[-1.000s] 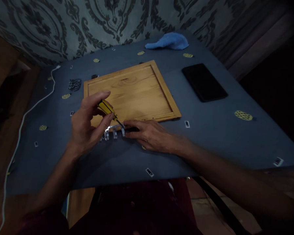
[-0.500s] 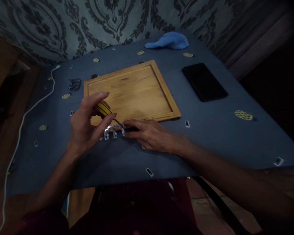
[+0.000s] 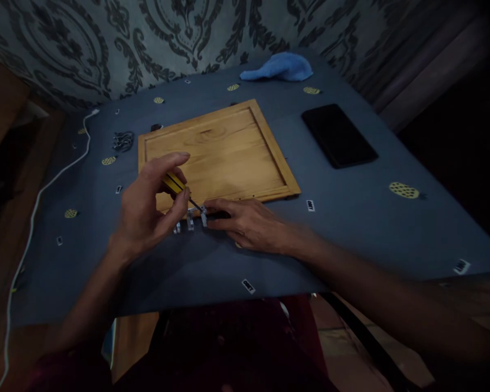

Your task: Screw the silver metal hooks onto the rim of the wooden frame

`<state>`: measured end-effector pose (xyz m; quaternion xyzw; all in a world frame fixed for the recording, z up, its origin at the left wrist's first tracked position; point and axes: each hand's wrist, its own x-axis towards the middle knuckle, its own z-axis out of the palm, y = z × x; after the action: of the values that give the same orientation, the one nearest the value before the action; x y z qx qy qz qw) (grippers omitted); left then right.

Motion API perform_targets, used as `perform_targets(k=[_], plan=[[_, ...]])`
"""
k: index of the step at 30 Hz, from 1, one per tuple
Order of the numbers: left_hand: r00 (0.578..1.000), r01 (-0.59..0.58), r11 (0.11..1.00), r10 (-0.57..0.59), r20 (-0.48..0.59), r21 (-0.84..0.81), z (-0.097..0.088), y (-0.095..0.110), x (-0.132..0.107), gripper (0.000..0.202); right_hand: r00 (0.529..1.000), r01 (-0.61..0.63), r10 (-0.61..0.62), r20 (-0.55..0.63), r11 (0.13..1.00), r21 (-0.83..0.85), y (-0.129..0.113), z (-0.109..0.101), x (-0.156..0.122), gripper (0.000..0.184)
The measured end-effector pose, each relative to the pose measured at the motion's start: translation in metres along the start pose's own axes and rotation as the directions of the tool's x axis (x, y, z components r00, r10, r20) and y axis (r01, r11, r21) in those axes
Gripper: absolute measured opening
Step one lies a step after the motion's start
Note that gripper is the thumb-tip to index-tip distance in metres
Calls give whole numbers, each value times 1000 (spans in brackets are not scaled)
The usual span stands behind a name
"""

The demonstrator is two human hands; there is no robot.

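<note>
My left hand [image 3: 141, 209] is closed around a screwdriver [image 3: 173, 183] with a yellow and black handle, its thumb and fingers pinching the grip. The shaft slants down to the right, its tip at the near edge of a framed wooden board [image 3: 220, 158]. Along that edge sits a shiny metal hook rack [image 3: 190, 220], with several hooks pointing toward me; its left end is partly behind my left hand. My right hand [image 3: 253, 226] grips the rack's right end with thumb and fingers, close to the screwdriver tip.
A cluster of dark metal hooks [image 3: 123, 140] lies left of the board. To the right rests a black tablet or phone [image 3: 338, 135]. A blue cloth [image 3: 283, 67] is at the back by the patterned wall. A white cable [image 3: 44, 188] runs down the table's left side.
My left hand has turned slightly around the screwdriver and shifted a little to the right, covering more of the rack's left end. My right hand stays in place.
</note>
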<state>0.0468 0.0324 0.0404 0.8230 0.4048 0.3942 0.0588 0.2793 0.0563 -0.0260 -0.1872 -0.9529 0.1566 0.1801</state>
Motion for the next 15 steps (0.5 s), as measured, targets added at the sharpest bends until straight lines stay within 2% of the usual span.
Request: perform_targets(k=[6, 11, 15], plan=[[998, -43, 995, 39, 46, 86, -1, 6, 9, 48, 1000, -6, 6, 7, 1000, -7, -2, -1, 1, 35], [998, -64, 987, 60, 37, 145, 1, 5, 15, 45, 1000, 0, 0, 8, 1000, 1, -2, -3, 0, 36], [997, -38, 993, 30, 73, 108, 1, 4, 17, 48, 1000, -9, 9, 2, 1000, -6, -1, -2, 1, 34]])
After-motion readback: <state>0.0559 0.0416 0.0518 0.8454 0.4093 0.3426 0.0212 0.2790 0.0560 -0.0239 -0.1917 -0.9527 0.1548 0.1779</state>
